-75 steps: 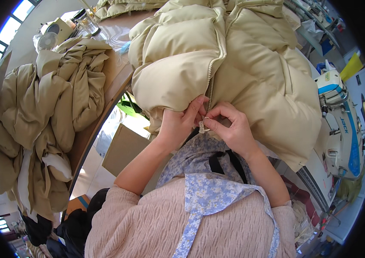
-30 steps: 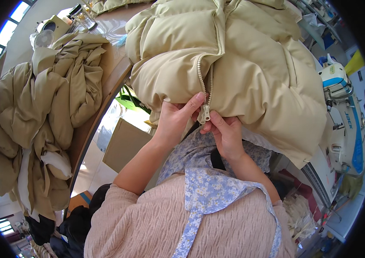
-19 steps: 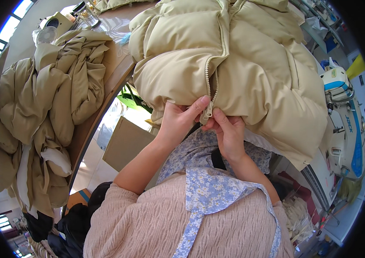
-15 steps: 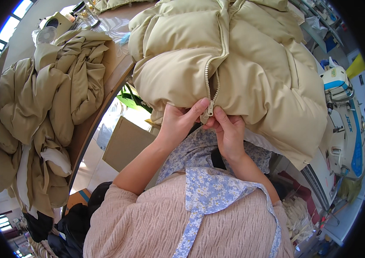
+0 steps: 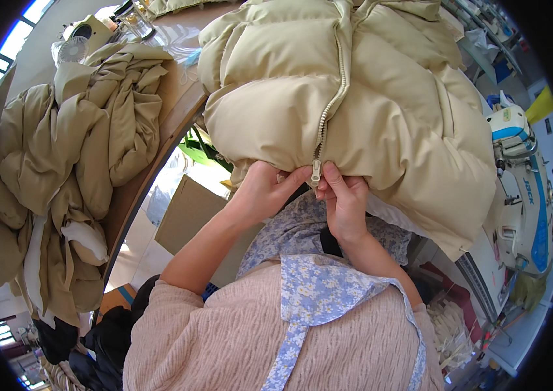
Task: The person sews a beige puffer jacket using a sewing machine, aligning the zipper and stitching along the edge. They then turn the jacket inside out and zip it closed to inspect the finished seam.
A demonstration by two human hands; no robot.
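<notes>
A pale khaki puffer jacket [image 5: 276, 104] is spread in front of me, its hem toward my body. Its zipper [image 5: 324, 124] runs down the front, and the metal slider [image 5: 316, 171] sits at the bottom end. Left of the slider, my left hand [image 5: 264, 190] pinches the jacket's hem, thumb stretched toward the slider. On the other side my right hand [image 5: 347, 205] grips the hem between thumb and fingers, close beside the slider. The fingers of both hands are partly hidden under the fabric.
Crumpled darker khaki garments [image 5: 81, 130] hang over the table edge at left. Behind them are a small fan [image 5: 73, 49] and a glass jar [image 5: 134, 21]. A white and blue sewing machine [image 5: 517, 189] stands at right. A brown board [image 5: 191, 218] is below the table.
The two zipper edges at the hem have come closer together, and the gap between them has narrowed. My left hand has shifted slightly left and down; the slider now hangs straighter.
</notes>
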